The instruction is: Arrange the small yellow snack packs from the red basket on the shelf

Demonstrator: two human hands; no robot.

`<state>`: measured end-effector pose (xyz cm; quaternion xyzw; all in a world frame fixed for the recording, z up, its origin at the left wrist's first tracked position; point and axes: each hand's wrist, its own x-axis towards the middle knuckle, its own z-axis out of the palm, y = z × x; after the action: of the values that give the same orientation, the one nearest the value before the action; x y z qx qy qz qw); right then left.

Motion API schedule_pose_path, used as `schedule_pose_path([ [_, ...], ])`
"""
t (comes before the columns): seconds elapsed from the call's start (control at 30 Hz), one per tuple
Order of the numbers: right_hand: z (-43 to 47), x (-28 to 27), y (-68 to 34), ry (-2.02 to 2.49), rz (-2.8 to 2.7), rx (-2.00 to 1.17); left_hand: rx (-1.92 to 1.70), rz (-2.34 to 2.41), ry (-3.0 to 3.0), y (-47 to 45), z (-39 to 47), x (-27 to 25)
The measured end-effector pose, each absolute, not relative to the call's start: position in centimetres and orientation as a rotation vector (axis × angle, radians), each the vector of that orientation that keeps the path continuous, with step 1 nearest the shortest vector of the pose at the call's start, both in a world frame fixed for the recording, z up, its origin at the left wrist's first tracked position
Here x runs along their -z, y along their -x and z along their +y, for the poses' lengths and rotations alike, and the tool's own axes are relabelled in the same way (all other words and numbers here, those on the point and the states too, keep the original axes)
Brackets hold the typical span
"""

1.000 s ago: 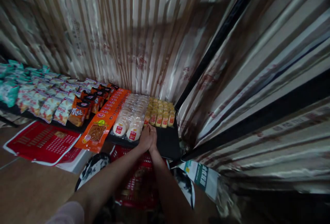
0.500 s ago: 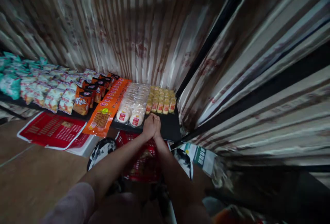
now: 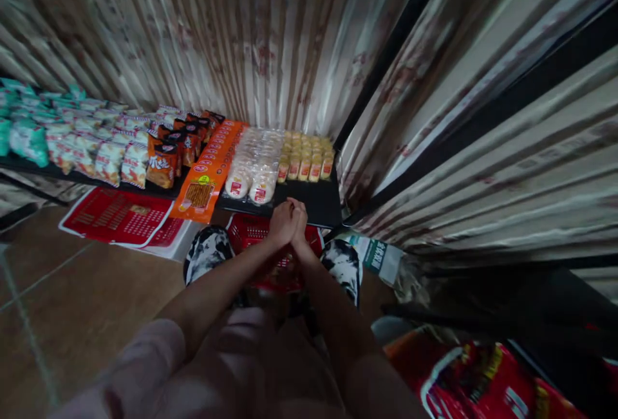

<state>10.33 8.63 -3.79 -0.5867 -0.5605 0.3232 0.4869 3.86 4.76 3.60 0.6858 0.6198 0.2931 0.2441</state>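
My left hand (image 3: 282,222) and my right hand (image 3: 300,218) are pressed together, fingers closed around each other, just over the front edge of a black shelf (image 3: 316,208). No object shows in either. Past them on the shelf stand rows of small yellow packaged snacks (image 3: 305,165). Left of these lie two rows of round white crackers in clear wrap (image 3: 261,188), then a long orange snack packet (image 3: 200,195). Below my forearms, between my knees, a red plastic basket (image 3: 248,229) is partly covered; small packets inside are hard to make out.
Orange-black snack bags (image 3: 161,165), white bags (image 3: 107,165) and teal bags (image 3: 29,141) fill the shelf's left part. A red bag (image 3: 120,216) lies below it. Behind hangs a pleated curtain (image 3: 261,39) with black poles (image 3: 386,58). Red packages (image 3: 487,380) sit at lower right.
My view has tilted and shifted, so the shelf appears higher and more of the floor and red packages shows. My hands stay clasped, slightly nearer to me from the snacks.
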Motion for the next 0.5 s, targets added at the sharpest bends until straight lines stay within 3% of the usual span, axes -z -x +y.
schedule_pose_path([
  [0.3, 2.7, 3.7, -8.9, 1.389, -1.423, -0.710, -0.778, 1.657, -2.024, -0.6, 0.4, -1.0],
  [0.5, 0.5, 7.2, -8.1, 1.533, -1.524, -0.888, -0.457, 1.722, -1.916, 0.6, -1.6, 1.8],
])
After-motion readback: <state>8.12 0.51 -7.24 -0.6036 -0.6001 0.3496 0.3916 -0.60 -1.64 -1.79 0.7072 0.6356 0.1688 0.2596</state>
